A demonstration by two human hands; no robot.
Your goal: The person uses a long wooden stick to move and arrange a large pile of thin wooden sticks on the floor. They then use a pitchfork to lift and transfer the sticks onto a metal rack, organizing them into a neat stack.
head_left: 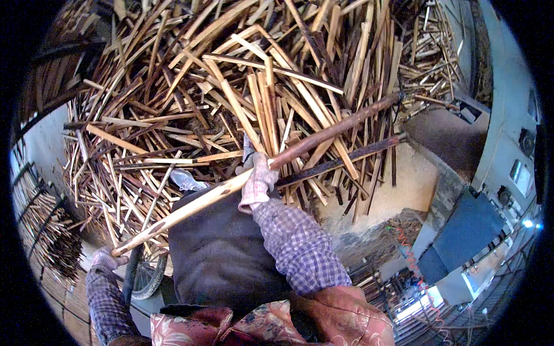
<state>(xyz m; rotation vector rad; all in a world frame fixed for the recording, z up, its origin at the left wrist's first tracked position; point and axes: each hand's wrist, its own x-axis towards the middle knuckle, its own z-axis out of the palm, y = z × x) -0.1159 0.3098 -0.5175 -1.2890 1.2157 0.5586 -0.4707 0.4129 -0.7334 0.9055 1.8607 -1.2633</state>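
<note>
A long wooden pole (pixel 202 206) slants across in front of me, pale and bare on its left half and covered in brown bark on its right half. My right hand (pixel 258 183), in a light knitted glove, is wrapped round it near the middle, where the two colours meet. At the pole's lower left end is my left hand (pixel 107 258), also gloved, closed on the tip with the thumb showing. Just below the pole's bark-covered half lies a darker stick (pixel 343 159), roughly parallel to it.
A large heap of split wood strips (pixel 167 109) spreads ahead and to both sides. A spoked wheel (pixel 151 279) stands by my left arm. To the right are a tan slab (pixel 378 193), a blue panel (pixel 461 233) and a red coiled cord (pixel 408 254). More sticks (pixel 49 230) lie stacked far left.
</note>
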